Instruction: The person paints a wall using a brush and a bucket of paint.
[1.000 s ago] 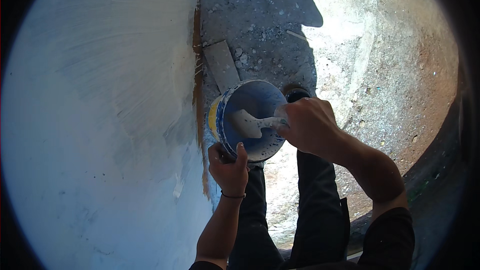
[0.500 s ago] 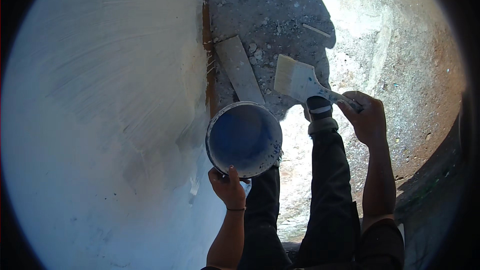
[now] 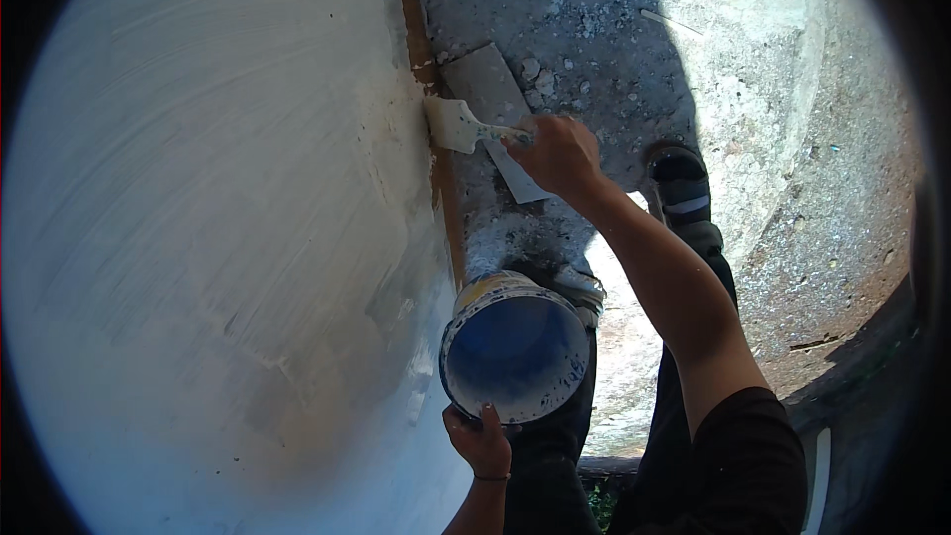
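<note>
My right hand point(image 3: 561, 153) is closed round the handle of a wide paintbrush point(image 3: 457, 127). The bristles meet the lower part of a whitish wall point(image 3: 248, 188), just by the brown strip point(image 3: 420, 45) along its foot. With its thumb over the rim, my left hand point(image 3: 482, 441) grips a paint bucket point(image 3: 514, 352). The bucket is tilted so that its bluish inside shows; how much paint is in it I cannot tell. It hangs beside the wall, in front of my left leg.
A flat board point(image 3: 485, 79) lies on the rough ground at the wall's foot, with pale crumbs point(image 3: 540, 79) beside it. A thin stick point(image 3: 671, 22) lies farther right, where shade meets sunlight. My right shoe point(image 3: 681, 178) stands on the ground point(image 3: 792, 188).
My right hand has swung the paintbrush left, from over the ground to the wall. The bucket in my left hand has come nearer and slightly right. My right foot appears farther right.
</note>
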`<state>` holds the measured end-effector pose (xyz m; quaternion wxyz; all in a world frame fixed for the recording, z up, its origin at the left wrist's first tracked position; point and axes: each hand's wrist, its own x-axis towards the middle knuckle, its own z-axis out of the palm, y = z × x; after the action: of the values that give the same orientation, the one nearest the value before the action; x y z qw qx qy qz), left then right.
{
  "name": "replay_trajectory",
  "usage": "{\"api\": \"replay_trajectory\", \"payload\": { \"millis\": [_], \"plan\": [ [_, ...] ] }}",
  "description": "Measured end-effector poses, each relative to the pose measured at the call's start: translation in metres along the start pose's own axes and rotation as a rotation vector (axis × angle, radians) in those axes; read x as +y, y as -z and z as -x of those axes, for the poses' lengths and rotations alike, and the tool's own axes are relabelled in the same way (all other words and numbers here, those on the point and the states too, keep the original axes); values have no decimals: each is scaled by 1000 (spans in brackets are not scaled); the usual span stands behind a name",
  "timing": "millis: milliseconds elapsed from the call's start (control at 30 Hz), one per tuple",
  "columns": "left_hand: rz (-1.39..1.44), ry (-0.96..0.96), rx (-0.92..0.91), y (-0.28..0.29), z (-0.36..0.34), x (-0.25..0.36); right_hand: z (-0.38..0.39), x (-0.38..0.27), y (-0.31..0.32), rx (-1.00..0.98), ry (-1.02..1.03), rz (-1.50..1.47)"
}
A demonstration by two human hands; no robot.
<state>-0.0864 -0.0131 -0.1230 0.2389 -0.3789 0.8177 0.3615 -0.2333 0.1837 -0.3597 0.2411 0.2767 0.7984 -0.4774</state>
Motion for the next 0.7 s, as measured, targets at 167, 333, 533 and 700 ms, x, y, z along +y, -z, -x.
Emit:
{"api": "replay_trajectory", "payload": {
  "millis": [167, 333, 533, 700],
  "plan": [
    [-58, -18, 12, -6, 8, 11, 6, 3, 1, -62, -17, -115],
    [-60, 95, -40, -11, 11, 23, 4, 16, 7, -43, -79, -123],
    [-55, 96, -30, -16, 11, 35, 0, 5, -5, -65, 18, -86],
    [-81, 120, 1, -15, 13, 42, 8, 14, 6, -117, -123, -258]
  ]
}}
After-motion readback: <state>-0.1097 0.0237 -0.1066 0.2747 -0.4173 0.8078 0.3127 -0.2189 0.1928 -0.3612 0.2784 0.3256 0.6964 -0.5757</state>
